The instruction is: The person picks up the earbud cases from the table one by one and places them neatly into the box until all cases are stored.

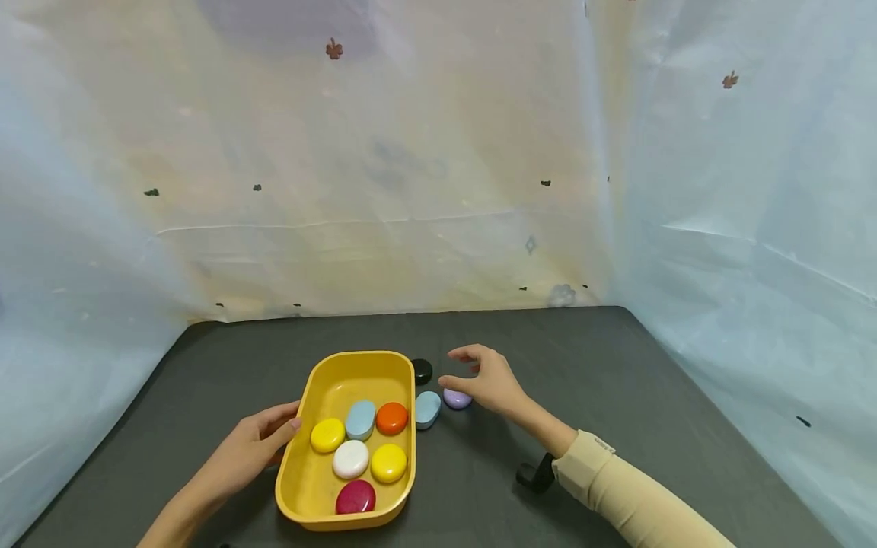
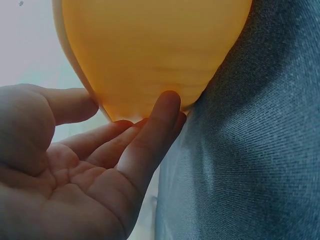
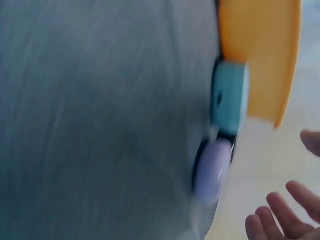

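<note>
Only the head view shows six pieces (image 1: 351,459) inside the tray (image 1: 342,379); only the left wrist view shows the left hand's (image 1: 255,445) fingertips on its outer wall, thumb gripping the rim. The right hand (image 1: 489,380), wide and unladen, is raised off the purple piece (image 1: 456,399) (near the tray's right edge), tabletop (image 1: 651,426) reaching well beyond.

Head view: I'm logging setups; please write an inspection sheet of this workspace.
Surface: dark tabletop.
Job's things: yellow tray holding six rounded pieces; to its right, black piece, blue piece, lilac piece.
Clutter: nothing certain; black object at right cuff may be worn.
Hands: left hand grips the tray's left side; right hand near the lilac piece, holding nothing visible.
Cables: nothing seen.
Surroundings: pale sheeting with small dark marks.
</note>
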The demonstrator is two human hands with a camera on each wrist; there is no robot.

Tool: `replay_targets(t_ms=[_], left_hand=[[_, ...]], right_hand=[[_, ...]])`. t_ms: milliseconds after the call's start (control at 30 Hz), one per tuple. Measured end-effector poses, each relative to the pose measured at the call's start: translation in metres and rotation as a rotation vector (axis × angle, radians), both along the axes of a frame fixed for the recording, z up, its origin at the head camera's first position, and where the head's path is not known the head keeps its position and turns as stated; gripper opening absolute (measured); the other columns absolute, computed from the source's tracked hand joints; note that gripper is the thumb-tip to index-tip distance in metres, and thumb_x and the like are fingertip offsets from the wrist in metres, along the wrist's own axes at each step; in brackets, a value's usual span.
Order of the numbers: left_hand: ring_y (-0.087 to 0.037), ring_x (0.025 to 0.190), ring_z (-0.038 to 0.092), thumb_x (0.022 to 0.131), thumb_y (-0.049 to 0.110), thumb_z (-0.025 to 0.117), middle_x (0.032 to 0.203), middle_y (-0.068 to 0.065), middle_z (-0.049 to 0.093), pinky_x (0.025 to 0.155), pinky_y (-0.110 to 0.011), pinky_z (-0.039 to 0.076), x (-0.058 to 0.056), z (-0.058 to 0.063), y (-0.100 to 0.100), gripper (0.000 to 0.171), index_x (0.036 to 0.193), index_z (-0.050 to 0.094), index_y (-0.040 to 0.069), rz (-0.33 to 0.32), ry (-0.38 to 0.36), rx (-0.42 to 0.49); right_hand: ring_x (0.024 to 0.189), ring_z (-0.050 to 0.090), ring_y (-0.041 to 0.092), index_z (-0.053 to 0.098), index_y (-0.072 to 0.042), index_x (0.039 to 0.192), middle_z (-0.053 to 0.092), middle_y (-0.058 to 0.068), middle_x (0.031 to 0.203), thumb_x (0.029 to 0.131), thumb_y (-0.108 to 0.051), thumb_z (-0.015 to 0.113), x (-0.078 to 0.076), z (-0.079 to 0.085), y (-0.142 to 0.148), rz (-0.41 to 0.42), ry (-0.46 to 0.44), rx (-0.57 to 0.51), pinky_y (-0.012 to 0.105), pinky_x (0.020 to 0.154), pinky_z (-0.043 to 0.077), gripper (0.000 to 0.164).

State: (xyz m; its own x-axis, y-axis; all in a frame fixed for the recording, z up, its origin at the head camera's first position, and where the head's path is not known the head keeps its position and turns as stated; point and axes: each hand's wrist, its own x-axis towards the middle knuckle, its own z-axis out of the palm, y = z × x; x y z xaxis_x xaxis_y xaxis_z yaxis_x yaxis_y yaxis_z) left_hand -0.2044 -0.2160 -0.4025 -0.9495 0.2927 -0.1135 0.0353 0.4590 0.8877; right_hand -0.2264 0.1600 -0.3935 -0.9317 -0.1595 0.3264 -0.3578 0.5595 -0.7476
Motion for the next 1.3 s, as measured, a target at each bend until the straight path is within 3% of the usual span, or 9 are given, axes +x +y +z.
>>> replay_targets(t_ms=[300, 500, 700, 1100, 1300], left_hand=[[-0.032, 0.113, 0.059, 0.103, 0.035, 0.054, 0.135, -0.024, 0.053, 0.079, -0.042, 0.058, -0.002, 0.001, -0.002, 0.063, 0.147, 0.038, -0.006, -0.002, -0.002, -0.011], [-0.031, 0.112, 0.060, 0.102, 0.034, 0.055, 0.135, -0.022, 0.054, 0.078, -0.042, 0.058, -0.004, 0.001, 0.001, 0.061, 0.147, 0.039, -0.004, -0.003, 0.000, 0.001], [-0.030, 0.111, 0.060, 0.102, 0.033, 0.055, 0.133, -0.021, 0.056, 0.079, -0.042, 0.058, -0.003, -0.001, 0.002, 0.060, 0.147, 0.039, -0.004, 0.003, -0.008, 0.007], [-0.030, 0.110, 0.060, 0.102, 0.036, 0.055, 0.132, -0.021, 0.056, 0.078, -0.043, 0.058, -0.002, 0.001, 0.002, 0.063, 0.147, 0.039, -0.005, 0.013, -0.002, -0.006], [-0.031, 0.112, 0.059, 0.102, 0.037, 0.055, 0.134, -0.021, 0.055, 0.079, -0.043, 0.057, -0.002, 0.000, 0.001, 0.063, 0.147, 0.039, -0.004, 0.014, -0.004, -0.006]], right_hand=[[0.117, 0.055, 0.036, 0.062, -0.008, 0.130, 0.060, 0.011, 0.129, 0.081, -0.028, 0.083, -0.020, -0.006, 0.024, 0.152, -0.027, 0.103, 0.051, 0.095, 0.048, 0.057], [0.116, 0.057, 0.036, 0.063, -0.011, 0.131, 0.061, 0.010, 0.130, 0.079, -0.030, 0.085, -0.026, -0.004, 0.031, 0.185, -0.059, 0.110, 0.050, 0.096, 0.048, 0.060], [0.114, 0.058, 0.035, 0.061, -0.004, 0.132, 0.061, 0.011, 0.129, 0.079, -0.029, 0.085, -0.029, -0.013, 0.035, 0.246, -0.078, 0.129, 0.048, 0.094, 0.049, 0.064], [0.106, 0.063, 0.022, 0.064, 0.000, 0.125, 0.066, 0.010, 0.119, 0.074, -0.021, 0.089, -0.028, -0.022, 0.030, 0.218, -0.084, 0.131, 0.036, 0.088, 0.053, 0.060], [0.100, 0.063, 0.020, 0.065, 0.002, 0.121, 0.067, 0.009, 0.113, 0.072, -0.015, 0.090, -0.028, -0.020, 0.030, 0.247, -0.089, 0.168, 0.037, 0.084, 0.054, 0.057]])
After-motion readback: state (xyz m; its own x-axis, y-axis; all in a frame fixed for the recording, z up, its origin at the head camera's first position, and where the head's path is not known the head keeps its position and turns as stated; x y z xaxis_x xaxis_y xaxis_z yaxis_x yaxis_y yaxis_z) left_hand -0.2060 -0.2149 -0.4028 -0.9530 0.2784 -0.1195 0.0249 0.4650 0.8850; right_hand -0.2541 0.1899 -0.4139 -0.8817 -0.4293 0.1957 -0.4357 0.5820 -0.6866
